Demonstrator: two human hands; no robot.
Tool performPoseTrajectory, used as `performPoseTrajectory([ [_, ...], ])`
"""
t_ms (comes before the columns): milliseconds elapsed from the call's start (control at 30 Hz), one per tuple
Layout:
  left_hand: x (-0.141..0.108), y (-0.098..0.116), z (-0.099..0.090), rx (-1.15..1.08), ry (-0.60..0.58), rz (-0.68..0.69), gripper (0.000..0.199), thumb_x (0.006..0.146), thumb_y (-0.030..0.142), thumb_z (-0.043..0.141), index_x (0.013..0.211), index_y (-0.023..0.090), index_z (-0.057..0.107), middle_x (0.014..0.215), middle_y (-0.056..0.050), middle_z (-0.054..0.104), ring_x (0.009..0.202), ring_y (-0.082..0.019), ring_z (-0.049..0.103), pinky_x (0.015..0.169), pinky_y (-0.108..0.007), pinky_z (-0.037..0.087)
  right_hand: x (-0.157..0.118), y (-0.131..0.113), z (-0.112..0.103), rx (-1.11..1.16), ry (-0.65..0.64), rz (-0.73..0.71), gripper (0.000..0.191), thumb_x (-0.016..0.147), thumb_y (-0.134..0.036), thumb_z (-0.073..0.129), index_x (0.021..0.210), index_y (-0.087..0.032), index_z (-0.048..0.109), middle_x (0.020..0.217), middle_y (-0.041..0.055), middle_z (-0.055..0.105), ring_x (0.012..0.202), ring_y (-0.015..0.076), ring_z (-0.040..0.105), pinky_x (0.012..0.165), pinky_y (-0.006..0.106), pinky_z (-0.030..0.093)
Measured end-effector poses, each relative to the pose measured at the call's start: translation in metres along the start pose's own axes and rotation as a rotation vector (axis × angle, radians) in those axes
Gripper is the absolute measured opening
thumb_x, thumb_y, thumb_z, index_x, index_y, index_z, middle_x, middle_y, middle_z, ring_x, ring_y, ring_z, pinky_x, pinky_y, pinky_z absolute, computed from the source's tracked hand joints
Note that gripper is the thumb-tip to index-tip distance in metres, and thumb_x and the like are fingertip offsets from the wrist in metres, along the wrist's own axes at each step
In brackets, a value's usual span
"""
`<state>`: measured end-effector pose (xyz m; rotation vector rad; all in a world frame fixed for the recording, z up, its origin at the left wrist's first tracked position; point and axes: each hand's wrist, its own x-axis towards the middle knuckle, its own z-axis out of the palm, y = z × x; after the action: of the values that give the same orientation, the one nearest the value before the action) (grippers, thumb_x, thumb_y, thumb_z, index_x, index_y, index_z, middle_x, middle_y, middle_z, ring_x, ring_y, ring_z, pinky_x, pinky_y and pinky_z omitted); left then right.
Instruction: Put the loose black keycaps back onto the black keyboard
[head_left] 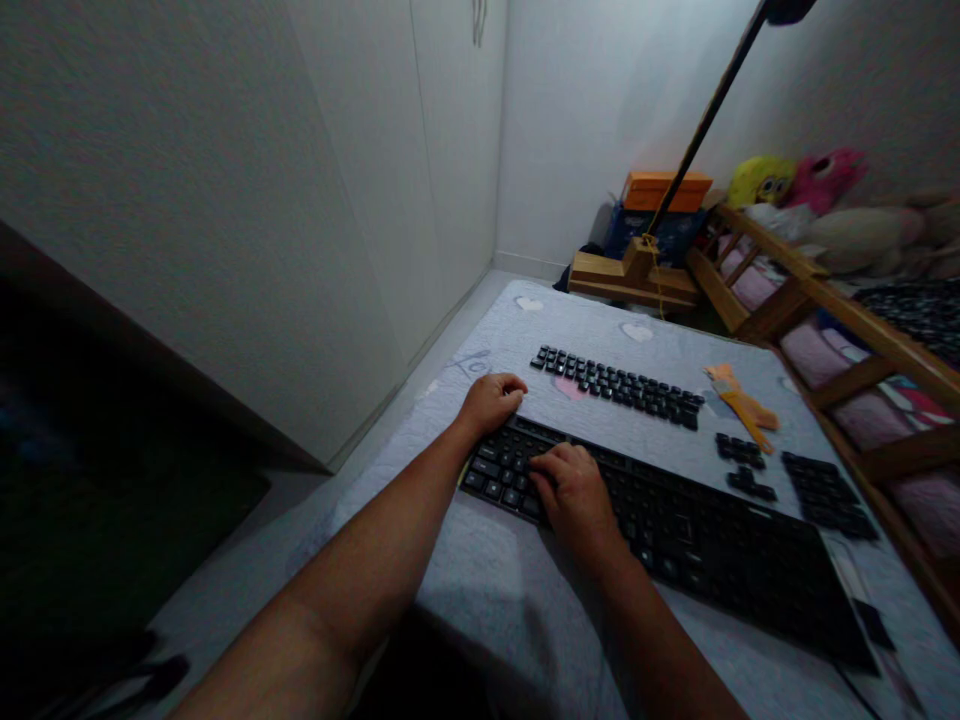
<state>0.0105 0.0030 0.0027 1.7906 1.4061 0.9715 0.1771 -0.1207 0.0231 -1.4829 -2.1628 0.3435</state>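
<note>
A black keyboard [720, 555] lies at a slant on the patterned cloth. Keycaps [495, 470] stand on its left end; detail farther right is too dark to make out. At its back left corner is my left hand [493, 402], with fingers curled in and their contents hidden. My right hand [579, 492] reaches over the left part of the keyboard, thumb and fingertips pinched down at a keycap. Behind the keyboard, loose black keycaps [619, 385] lie in rows. Smaller groups of keycaps [742, 468] and a block of keycaps [829, 495] lie toward the right.
An orange-and-tan object [742, 405] rests on the cloth [480, 590] behind the keyboard. A wooden rail [877, 335] runs along the right side. Pale cabinet doors [360, 180] rise on the left. At the back, a dark pole [709, 115] stands on a wooden base [630, 275].
</note>
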Motion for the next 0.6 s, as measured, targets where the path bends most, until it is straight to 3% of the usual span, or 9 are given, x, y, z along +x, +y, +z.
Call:
performPoseTrajectory([
  [600, 0.0004, -0.0019, -0.0001, -0.012, 0.002, 0.003, 0.023, 0.075, 0.022, 0.056, 0.087, 0.015, 0.074, 0.081, -0.004, 0.073, 0.078, -0.017, 0.066, 0.075, -0.026, 0.051, 0.0023, -0.0016, 0.0019, 0.042, -0.010, 0.061, 0.015, 0.085, -0.011, 0.063, 0.087, -0.019, 0.075, 0.088, 0.0076, 0.069, 0.088, 0.0236, 0.057, 0.082, 0.036, 0.044],
])
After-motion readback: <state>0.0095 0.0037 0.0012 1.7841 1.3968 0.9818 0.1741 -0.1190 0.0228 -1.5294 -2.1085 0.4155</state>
